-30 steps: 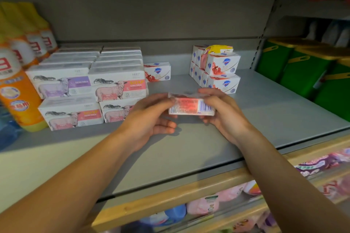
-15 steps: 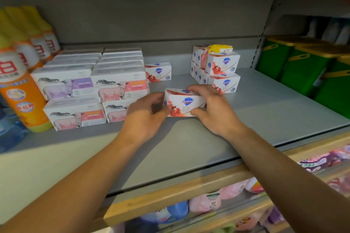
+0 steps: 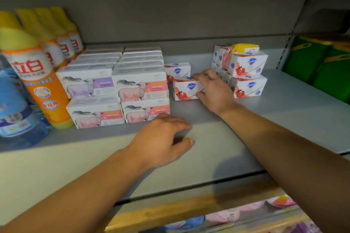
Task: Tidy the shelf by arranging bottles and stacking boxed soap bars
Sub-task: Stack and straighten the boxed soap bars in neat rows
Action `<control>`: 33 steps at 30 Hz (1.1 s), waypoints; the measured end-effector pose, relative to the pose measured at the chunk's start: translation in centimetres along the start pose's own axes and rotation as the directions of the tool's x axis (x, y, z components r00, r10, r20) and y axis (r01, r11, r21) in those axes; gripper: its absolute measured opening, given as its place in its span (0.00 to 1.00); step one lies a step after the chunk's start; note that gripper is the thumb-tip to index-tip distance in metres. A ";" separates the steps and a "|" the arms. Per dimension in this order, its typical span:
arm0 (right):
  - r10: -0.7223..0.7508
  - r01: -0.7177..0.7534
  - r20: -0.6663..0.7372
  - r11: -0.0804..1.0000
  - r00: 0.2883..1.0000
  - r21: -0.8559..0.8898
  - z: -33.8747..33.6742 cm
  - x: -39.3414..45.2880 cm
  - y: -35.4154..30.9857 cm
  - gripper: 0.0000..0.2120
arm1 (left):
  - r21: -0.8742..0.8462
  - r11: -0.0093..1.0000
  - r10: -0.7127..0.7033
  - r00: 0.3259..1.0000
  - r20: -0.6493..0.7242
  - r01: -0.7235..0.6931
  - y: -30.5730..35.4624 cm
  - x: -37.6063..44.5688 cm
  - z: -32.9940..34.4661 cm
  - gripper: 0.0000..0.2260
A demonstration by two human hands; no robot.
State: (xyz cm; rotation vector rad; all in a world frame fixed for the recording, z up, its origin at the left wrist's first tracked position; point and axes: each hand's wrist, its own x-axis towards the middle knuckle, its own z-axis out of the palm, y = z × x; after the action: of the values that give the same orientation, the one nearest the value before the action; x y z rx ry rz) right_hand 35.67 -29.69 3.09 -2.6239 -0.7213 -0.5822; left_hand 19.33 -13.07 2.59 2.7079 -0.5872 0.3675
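Head view: right hand (image 3: 213, 89) grips white-and-red soap box (image 3: 186, 89) standing on shelf (image 3: 284, 119), just right of sheep-print soap stack (image 3: 121, 89), front of second identical box (image 3: 177, 70). Left hand (image 3: 162, 138) holds nothing, fingers loosely curled, near stack's front. Orange bottles (image 3: 37, 73) left of stack.

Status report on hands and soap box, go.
Right hand grips small white-and-red soap box, set on grey shelf. Left hand open, holding nothing. Nothing in the way.
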 end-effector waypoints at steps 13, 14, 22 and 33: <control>0.059 -0.059 -0.003 0.996 0.998 -0.063 4.1 6.9 -0.5 0.26 | -0.037 0.999 0.022 1.000 -0.019 -0.023 -1.1 0.7 0.4 0.19; 0.063 -0.063 -0.005 0.996 0.998 -0.059 4.3 7.1 -0.6 0.26 | -0.036 0.999 0.022 1.000 -0.018 -0.023 -1.1 0.8 0.4 0.20; 0.069 -0.066 0.032 0.995 0.997 -0.074 4.0 7.2 -0.7 0.27 | -0.050 0.999 0.009 1.000 -0.021 -0.010 -1.2 0.7 0.5 0.21; 0.031 -0.021 -0.243 0.999 0.970 0.045 -2.3 -1.0 1.0 0.15 | -0.096 0.994 -0.046 0.999 -0.018 0.044 -0.4 0.9 -0.2 0.16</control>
State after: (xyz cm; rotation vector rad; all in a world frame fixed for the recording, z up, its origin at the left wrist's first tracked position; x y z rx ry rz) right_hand 34.74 -31.93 4.35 -2.4612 -0.6137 -0.8535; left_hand 20.28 -12.94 2.95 2.6178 -0.5231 0.3452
